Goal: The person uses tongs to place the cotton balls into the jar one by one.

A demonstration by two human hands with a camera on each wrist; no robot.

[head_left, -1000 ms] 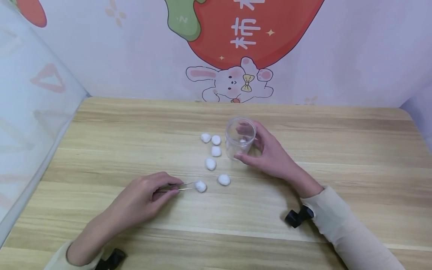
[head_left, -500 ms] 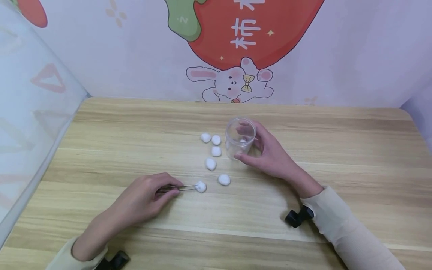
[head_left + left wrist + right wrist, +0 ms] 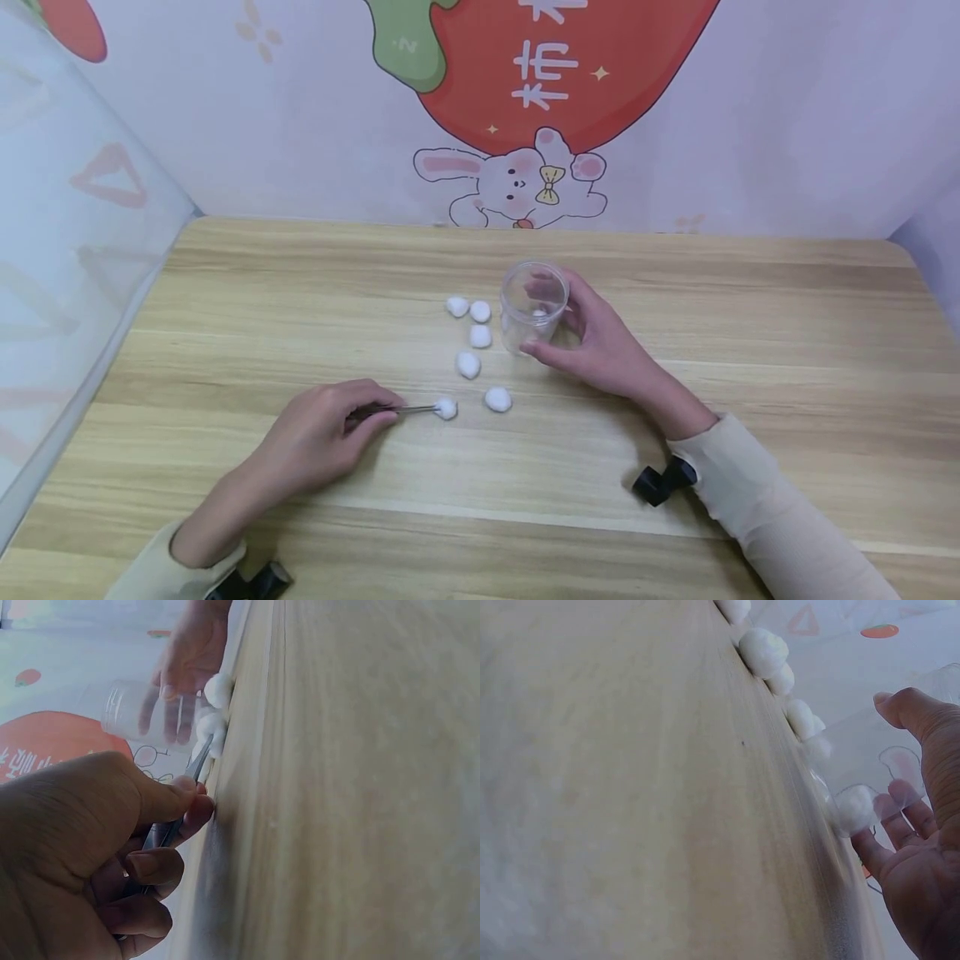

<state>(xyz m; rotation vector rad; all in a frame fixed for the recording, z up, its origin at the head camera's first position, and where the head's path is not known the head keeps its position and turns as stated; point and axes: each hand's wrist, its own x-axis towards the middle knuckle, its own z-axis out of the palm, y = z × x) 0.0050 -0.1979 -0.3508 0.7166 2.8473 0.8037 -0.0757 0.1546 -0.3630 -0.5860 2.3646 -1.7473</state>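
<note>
My left hand [image 3: 322, 433] pinches a pair of metal tweezers [image 3: 414, 409] between thumb and fingers. The tweezers' tips are closed together on a white cotton ball [image 3: 447, 408]; whether it touches the table I cannot tell. Around the side of a clear plastic jar [image 3: 517, 329], my right hand [image 3: 600, 346] curls its thumb and fingers. The jar stands upright with its mouth uncovered. At least one cotton ball [image 3: 855, 809] lies inside it, seen through the wall in the right wrist view.
Several more cotton balls lie loose left of the jar, the nearest cotton ball [image 3: 498, 400] just right of the tweezers' tips. They rest on a wood-grain table [image 3: 525, 542]. A printed wall covering [image 3: 300, 125] rises behind the table's far edge.
The tweezers' arms, apart one second ago, have come together on the cotton ball. Ball and left hand have shifted slightly toward the far edge. The right hand and jar have stayed still.
</note>
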